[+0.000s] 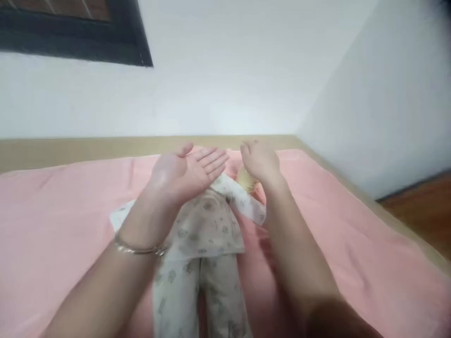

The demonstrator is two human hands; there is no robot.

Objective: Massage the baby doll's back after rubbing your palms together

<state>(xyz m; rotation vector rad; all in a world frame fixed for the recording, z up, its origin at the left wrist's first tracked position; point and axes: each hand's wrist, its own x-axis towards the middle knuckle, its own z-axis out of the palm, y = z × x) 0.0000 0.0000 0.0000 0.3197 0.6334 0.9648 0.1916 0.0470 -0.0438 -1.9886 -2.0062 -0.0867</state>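
Note:
My left hand (193, 171) is raised palm up over the top of a small pajama set, its fingers stretched out and nothing lying on the palm. A bracelet (141, 249) circles that wrist. My right hand (260, 162) shows its back, fingers bent away and mostly hidden. Just below it is a pale yellow rounded object (245, 180) with an orange part; whether the hand touches it I cannot tell. The white patterned pajama top (209, 225) lies with its sleeves spread, partly covered by my left forearm. Matching pajama pants (183, 295) lie below its hem.
A pink sheet (352, 225) covers the bed, with a tan edge (70, 152) running along the back and right. White walls (229, 70) rise behind and at the right. A dark frame (127, 35) is at the upper left. Brown floor (419, 211) shows at the far right.

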